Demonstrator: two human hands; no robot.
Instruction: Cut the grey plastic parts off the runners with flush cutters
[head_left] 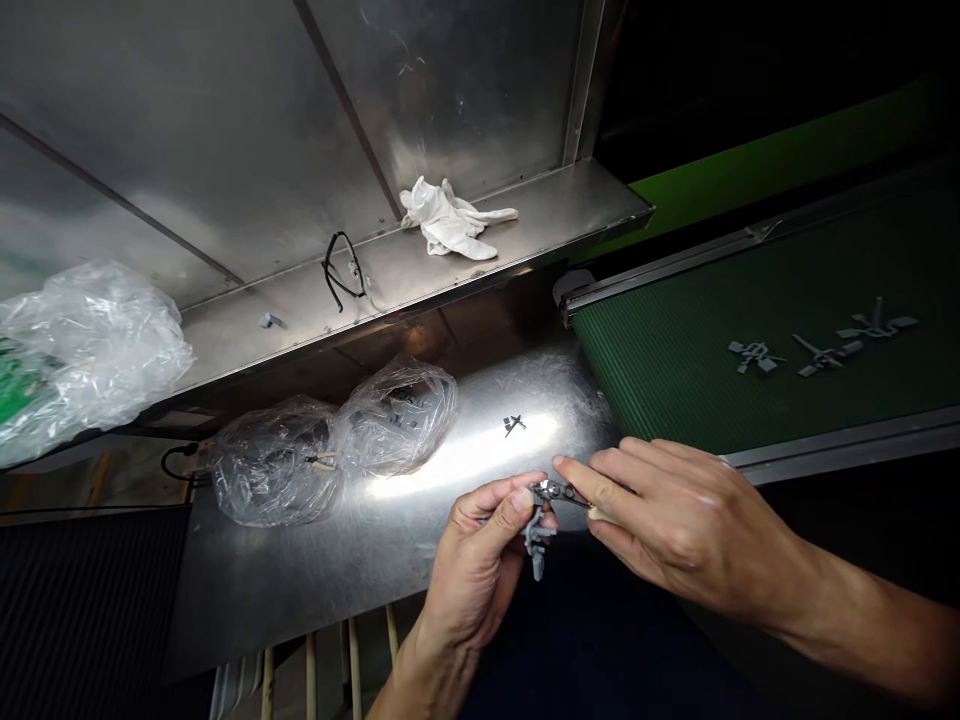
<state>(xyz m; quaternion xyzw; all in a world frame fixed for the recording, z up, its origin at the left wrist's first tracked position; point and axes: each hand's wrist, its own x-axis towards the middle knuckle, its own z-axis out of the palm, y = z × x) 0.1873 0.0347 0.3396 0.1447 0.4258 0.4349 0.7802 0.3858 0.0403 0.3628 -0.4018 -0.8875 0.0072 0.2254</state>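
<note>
**Grey plastic sprue (535, 540) meets steel nippers (559, 491) above the bench**

The left hand (480, 572) pinches the grey plastic sprue tightly between thumb and fingers, its branched end hanging below the fist. The right hand (690, 525) is curled narrowly around the steel nippers, with a pale grip (601, 513) tucked against the fingers and the metal nose reaching across to the top of the sprue. Whether the nippers are biting into the plastic is hidden at this angle. Both hands are close together, over the front edge of a stainless steel table (427, 525).

A small dark piece (514, 425) lies in the bright patch on that table, just above the hands. Two clear plastic bags (274, 462) sit side by side to the left, one with a pale-handled tool (322, 461) inside. A third, larger bag (82, 350) is heaped further left, over something green.

To the right runs a green ribbed conveyor belt (675, 370) carrying three more grey sprues (821, 350) — well apart from the hands. On the steel shelf (517, 235) behind lie black safety glasses (343, 270), a crumpled white glove (450, 220) and a small grey scrap (269, 320).
</note>
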